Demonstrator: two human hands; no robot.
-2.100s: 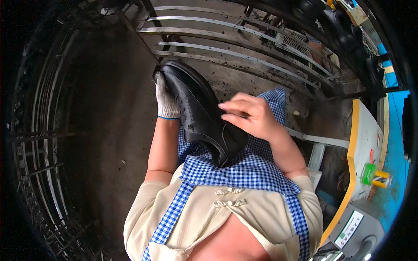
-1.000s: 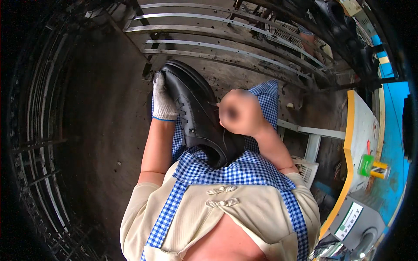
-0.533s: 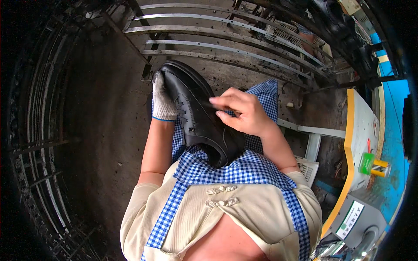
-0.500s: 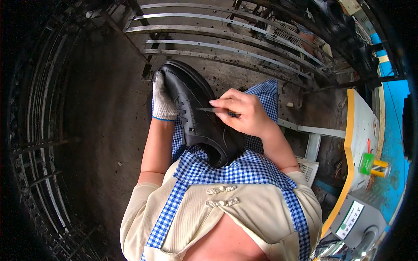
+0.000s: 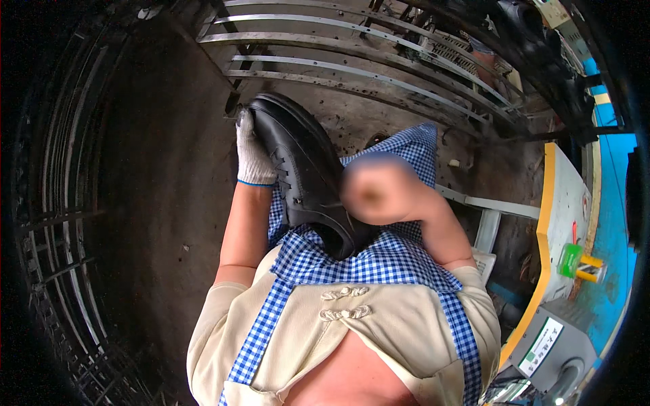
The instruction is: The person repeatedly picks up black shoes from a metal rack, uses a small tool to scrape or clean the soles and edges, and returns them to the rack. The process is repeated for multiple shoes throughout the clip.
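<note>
A black lace-up shoe (image 5: pixel 301 159) lies tilted across my lap, its toe pointing away and its opening towards me. My left hand (image 5: pixel 254 155), in a white knitted glove with a blue cuff, is closed around the toe end on the shoe's left side. My bare right hand (image 5: pixel 380 192) is at the shoe's right side, near the heel part. Blur covers its fingers, so what it holds cannot be made out. Beneath the shoe is a blue-and-white checked apron (image 5: pixel 359 265).
Metal rack rails (image 5: pixel 352 42) cross the floor ahead, and another dark rack (image 5: pixel 61 271) stands at the left. On the right are a yellow-edged white bench (image 5: pixel 558 203), a green-and-yellow container (image 5: pixel 574 261) and a grey machine housing (image 5: pixel 552 345). Dark shoes hang at the upper right.
My right hand has moved slightly right and towards me, away from the laces. The thin pointed tool seen in it earlier no longer shows. My left hand stays on the toe.
</note>
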